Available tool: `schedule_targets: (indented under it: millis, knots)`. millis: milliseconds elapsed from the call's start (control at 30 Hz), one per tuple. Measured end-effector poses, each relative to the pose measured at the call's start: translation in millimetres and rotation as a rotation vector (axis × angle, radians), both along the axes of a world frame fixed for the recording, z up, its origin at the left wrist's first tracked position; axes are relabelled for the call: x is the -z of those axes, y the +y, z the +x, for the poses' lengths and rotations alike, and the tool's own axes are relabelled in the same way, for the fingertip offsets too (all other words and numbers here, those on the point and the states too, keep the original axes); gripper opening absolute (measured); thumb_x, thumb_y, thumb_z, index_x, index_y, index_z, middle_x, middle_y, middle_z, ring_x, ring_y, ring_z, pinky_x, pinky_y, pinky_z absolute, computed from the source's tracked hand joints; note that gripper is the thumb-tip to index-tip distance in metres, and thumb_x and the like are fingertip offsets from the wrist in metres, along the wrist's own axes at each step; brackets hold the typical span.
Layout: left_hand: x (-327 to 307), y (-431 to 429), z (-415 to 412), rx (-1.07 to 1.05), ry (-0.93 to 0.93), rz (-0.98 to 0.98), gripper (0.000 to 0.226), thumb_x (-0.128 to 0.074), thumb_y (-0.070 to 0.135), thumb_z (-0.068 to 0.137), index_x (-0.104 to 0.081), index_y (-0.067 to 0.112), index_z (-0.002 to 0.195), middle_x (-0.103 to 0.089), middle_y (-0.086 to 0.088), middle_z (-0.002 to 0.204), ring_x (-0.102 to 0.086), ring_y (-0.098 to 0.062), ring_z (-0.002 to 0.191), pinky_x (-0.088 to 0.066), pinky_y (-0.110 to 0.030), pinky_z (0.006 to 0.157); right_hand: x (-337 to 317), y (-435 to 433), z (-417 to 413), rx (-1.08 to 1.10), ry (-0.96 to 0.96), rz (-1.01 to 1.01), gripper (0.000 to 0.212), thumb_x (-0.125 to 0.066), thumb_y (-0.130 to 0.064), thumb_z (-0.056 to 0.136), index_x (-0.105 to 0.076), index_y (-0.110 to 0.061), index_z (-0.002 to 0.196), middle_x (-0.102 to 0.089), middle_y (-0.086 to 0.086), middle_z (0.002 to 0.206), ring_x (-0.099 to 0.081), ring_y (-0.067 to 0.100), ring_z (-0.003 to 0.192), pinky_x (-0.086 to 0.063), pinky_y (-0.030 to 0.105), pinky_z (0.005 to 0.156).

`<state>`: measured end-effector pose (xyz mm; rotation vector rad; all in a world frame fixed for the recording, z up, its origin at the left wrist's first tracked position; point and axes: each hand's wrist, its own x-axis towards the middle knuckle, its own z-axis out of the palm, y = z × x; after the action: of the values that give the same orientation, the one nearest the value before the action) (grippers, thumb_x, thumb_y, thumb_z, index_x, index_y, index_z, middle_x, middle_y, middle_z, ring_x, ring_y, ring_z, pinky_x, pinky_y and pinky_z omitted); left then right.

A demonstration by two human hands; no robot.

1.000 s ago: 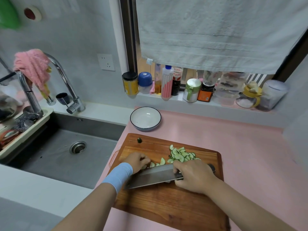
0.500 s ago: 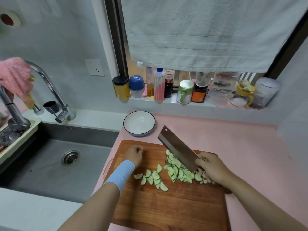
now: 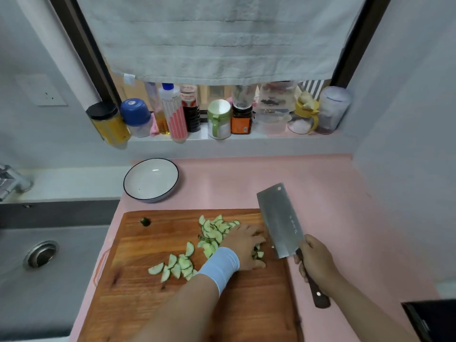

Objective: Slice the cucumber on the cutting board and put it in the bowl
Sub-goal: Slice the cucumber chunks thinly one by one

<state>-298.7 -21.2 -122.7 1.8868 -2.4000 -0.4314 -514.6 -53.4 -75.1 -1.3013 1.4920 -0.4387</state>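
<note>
Slicing looks done: pale green half-moon cucumber slices [image 3: 214,231] lie on the brown wooden cutting board [image 3: 138,243], none in the white dark-rimmed bowl [image 3: 151,180]; left hand [image 3: 243,245] cups some, grip unclear, while right hand [image 3: 315,264] fingers wrap the handle of the broad steel cleaver [image 3: 280,223].

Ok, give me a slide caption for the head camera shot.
Left hand rests on cucumber slices on the cutting board, right hand grips the cleaver beside them, bowl empty.
</note>
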Motion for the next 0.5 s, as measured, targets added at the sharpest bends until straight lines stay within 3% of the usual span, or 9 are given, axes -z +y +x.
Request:
schedule_targets:
  millis: [100,200,267,400,500]
  knots:
    - [5.7,3.2,2.2,-0.026,0.057,-0.099,0.039,-0.065,0.048,0.080,-0.067,0.022,0.108,-0.056,0.001,0.123,-0.049,-0.024,0.114,-0.038,-0.040,0.101,8.8,3.5,-4.3,-0.002,-0.018,0.034,0.022,-0.039,-0.014,0.101,-0.051,-0.002,0.087,-0.056,0.012,0.064,-0.042,0.024,0.041,-0.034,0.027,0.040]
    - [8.7,9.5,12.2,-0.015,0.115,-0.192,0.022,-0.055,0.039,0.074,-0.067,0.022,0.083,-0.060,0.004,0.095,-0.053,-0.021,0.088,-0.051,-0.038,0.076,15.3,5.9,-3.3,-0.012,-0.031,0.053,0.022,-0.039,-0.012,0.101,-0.050,0.001,0.088,-0.055,0.013,0.063,-0.042,0.024,0.041,-0.033,0.027,0.041]
    - [11.2,14.7,21.2,0.010,0.106,-0.208,0.021,-0.056,0.039,0.073,-0.068,0.023,0.083,-0.061,0.005,0.094,-0.054,-0.020,0.086,-0.052,-0.037,0.075,17.6,6.3,0.2,-0.027,-0.047,0.067,0.021,-0.040,-0.013,0.101,-0.051,-0.003,0.086,-0.055,0.012,0.062,-0.042,0.024,0.043,-0.033,0.027,0.041]
    - [3.8,28.7,36.1,0.038,0.210,-0.297,0.036,-0.061,0.048,0.084,-0.073,0.021,0.103,-0.064,0.004,0.112,-0.055,-0.017,0.107,-0.044,-0.032,0.099,13.2,1.2,14.6,-0.075,-0.073,0.064,0.021,-0.040,-0.016,0.102,-0.054,-0.007,0.088,-0.056,0.010,0.061,-0.043,0.022,0.042,-0.032,0.025,0.041]
    - [-9.8,31.1,58.3,-0.108,0.284,-0.450,0.025,-0.058,0.032,0.090,-0.071,0.018,0.105,-0.064,0.002,0.112,-0.056,-0.016,0.105,-0.045,-0.031,0.094,2.4,-7.8,33.0,-0.127,-0.101,0.052,0.023,-0.040,-0.019,0.104,-0.060,-0.009,0.097,-0.056,0.009,0.062,-0.043,0.022,0.042,-0.032,0.025,0.039]
